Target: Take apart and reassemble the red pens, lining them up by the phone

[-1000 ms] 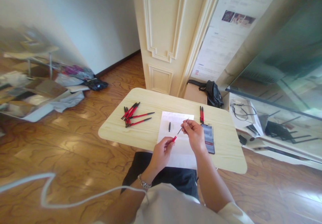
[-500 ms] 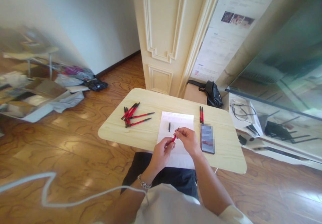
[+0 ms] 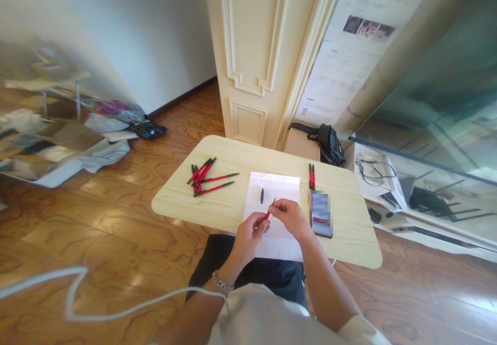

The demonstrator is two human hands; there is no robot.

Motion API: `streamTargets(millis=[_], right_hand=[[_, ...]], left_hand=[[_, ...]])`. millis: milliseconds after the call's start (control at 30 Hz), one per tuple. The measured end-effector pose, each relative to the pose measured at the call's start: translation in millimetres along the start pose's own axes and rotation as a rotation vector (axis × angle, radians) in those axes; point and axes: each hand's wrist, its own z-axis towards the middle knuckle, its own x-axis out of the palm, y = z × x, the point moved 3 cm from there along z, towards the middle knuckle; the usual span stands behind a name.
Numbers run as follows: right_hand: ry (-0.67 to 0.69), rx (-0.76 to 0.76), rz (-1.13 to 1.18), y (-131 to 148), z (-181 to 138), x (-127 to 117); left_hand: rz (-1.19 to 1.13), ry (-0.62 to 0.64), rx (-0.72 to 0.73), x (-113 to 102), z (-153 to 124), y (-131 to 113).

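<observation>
Head view looks down on a pale wooden counter [image 3: 182, 203] with both of the person's hands meeting over a white sheet of paper [image 3: 285, 183] near its front edge. Left hand [image 3: 248, 237] is closed around a red pen barrel [image 3: 267, 214], gripping it between thumb and fingers so only a short red end shows. Right hand [image 3: 291, 216] is pinched shut on a thin dark refill [image 3: 274, 201] whose free tip slants up and away from the barrel; its lower end sits right at the barrel's mouth, though how far it goes in is too small to tell. A small black pen piece [image 3: 261, 195] lies alone on the paper just beyond the hands. To the left on the counter lies a loose heap of red-and-black pens [image 3: 205, 176], well apart from the paper. Two more pens [image 3: 311, 176] lie side by side at the right, just above a smartphone [image 3: 321, 213] that rests face up beside the right hand. A metal bracelet [image 3: 222, 282] circles the left wrist.
</observation>
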Motion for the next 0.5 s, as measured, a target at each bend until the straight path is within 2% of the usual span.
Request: streamTargets(millis=[67,133,267,367,500], right_hand=[[0.056,0.030,0.027,-5.4,7.2,-0.8],[-0.003,0.046,-0.044,-10.8,18.7,-4.2],[-0.195,0.053,-0.425,-14.9,45.2,-5.7],[-0.215,0.148,-0.673,-15.2,58.6,2.4],[-0.208,0.206,-0.846,-15.7,63.5,12.2]], left_hand=[[-0.024,-0.012,-0.001,-2.3,1.4,1.1],[-0.041,-0.015,-0.009,-4.1,2.5,1.4],[-0.063,-0.018,-0.025,-5.3,2.2,0.7],[-0.063,-0.017,-0.029,-5.3,1.0,0.4],[-0.061,-0.019,-0.028,-6.8,1.0,1.0]])
